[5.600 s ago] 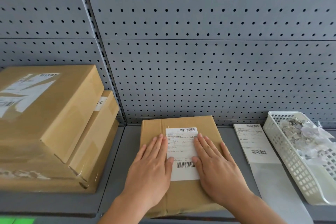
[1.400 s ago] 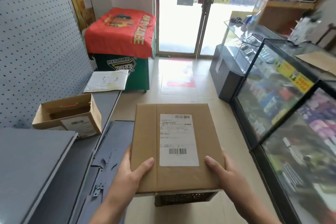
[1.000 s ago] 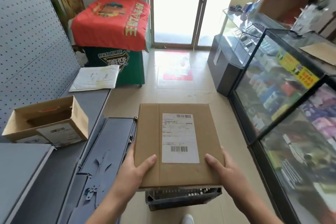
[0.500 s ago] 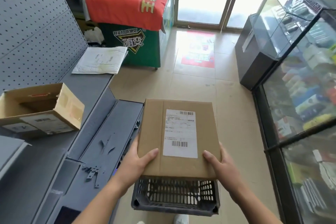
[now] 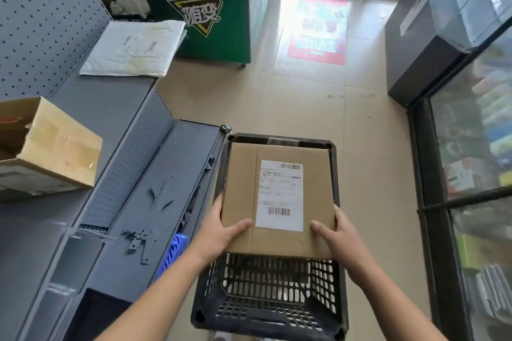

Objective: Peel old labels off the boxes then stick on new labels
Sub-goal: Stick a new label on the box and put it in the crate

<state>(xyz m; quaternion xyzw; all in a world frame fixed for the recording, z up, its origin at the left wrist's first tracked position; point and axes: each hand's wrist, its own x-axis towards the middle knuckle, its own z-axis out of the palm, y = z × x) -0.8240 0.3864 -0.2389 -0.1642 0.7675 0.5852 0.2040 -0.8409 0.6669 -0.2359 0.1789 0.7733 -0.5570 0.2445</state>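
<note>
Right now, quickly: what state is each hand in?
Left hand: grips the cardboard box at its near left corner.
Right hand: grips the same box's near right corner.

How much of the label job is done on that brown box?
Looks done: the flat brown cardboard box carries a smooth white barcode label. In hand: the left hand and right hand grip its near corners over the black plastic crate. Left: setting it down, then maybe the open cardboard box on the grey shelf; whether its label is old or new, I cannot tell.
</note>
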